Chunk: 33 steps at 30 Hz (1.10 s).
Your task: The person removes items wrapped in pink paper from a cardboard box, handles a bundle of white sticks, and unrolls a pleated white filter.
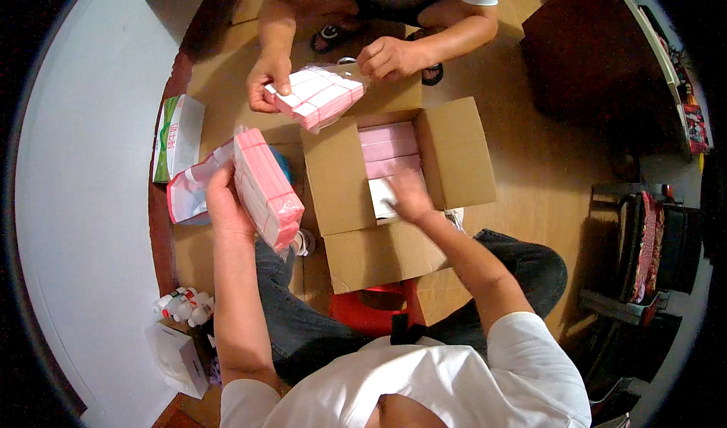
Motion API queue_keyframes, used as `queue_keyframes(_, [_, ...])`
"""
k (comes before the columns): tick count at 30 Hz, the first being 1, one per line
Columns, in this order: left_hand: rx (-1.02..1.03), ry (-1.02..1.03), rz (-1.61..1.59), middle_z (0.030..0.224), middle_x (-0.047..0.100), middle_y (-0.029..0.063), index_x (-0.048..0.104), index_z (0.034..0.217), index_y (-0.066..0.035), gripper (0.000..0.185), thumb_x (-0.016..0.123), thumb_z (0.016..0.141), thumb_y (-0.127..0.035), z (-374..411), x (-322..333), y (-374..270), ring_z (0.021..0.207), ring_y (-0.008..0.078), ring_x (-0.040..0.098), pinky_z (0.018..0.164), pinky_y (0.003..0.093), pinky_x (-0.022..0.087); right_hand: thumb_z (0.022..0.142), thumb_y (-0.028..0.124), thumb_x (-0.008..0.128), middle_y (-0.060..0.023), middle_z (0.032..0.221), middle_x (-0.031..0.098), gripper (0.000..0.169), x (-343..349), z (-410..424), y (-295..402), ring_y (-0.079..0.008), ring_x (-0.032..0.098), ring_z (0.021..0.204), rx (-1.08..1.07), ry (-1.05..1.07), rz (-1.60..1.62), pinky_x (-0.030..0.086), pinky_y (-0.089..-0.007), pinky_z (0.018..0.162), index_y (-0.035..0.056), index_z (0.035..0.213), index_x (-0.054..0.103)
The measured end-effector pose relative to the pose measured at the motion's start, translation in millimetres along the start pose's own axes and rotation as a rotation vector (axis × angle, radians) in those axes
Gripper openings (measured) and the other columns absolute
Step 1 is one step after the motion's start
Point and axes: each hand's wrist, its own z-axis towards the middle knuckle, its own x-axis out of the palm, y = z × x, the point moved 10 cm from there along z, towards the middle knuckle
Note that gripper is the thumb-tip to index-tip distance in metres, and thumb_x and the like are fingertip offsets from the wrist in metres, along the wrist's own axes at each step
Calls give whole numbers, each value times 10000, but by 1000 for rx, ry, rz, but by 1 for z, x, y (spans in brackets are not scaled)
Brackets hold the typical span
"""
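Note:
My left hand (227, 204) grips a clear-wrapped bundle (267, 184) of pink and white paper sheets or envelopes, bound with a thin pink band. It is held up to the left of an open cardboard box (363, 263). Over the box's opening is my right hand (406, 195), blurred, fingers spread and nothing seen in it. Inside the box lie pink stacks (389, 150) and, nearer me, a white-faced one (381, 197), partly hidden by that hand. Across from me, another person's hands hold a similar wrapped bundle (318, 96).
A red plastic stool (369, 311) stands at the box's near side. Along the left wall are a green and white carton (184, 130), an opened bag (199, 187), several small bottles (187, 306) and a white box (179, 360). A dark cabinet (596, 59) rises at the right.

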Motion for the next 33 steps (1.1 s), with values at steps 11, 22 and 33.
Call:
queue_keyframes(11, [-49, 72, 20, 1025, 648, 98, 610, 1059, -11, 269, 506, 900, -200, 11, -12, -3, 926, 220, 620, 841, 356, 504, 797, 378, 665, -278, 1168, 573, 738, -64, -138, -253, -411, 545, 1109, 1139, -282, 190, 428, -443, 962, 13, 1368, 374])
queue_keyframes(22, [-241, 403, 122, 921, 641, 116, 609, 928, -15, 181, 535, 858, -166, 5, 46, 46, 867, 239, 620, 787, 384, 511, 839, 327, 654, -228, 1322, 440, 593, -246, -104, -250, -388, 469, 1185, 975, -322, 18, 420, -429, 981, 85, 1337, 441])
queue_keyframes(33, [-496, 644, 487, 765, 618, 93, 609, 799, 14, 116, 560, 827, -88, -36, 83, 155, 688, 208, 608, 651, 348, 518, 937, 351, 556, -134, 1033, 623, 572, -539, -254, -432, -203, 628, 841, 1120, -1185, 379, 523, -321, 694, 2, 1363, 400])
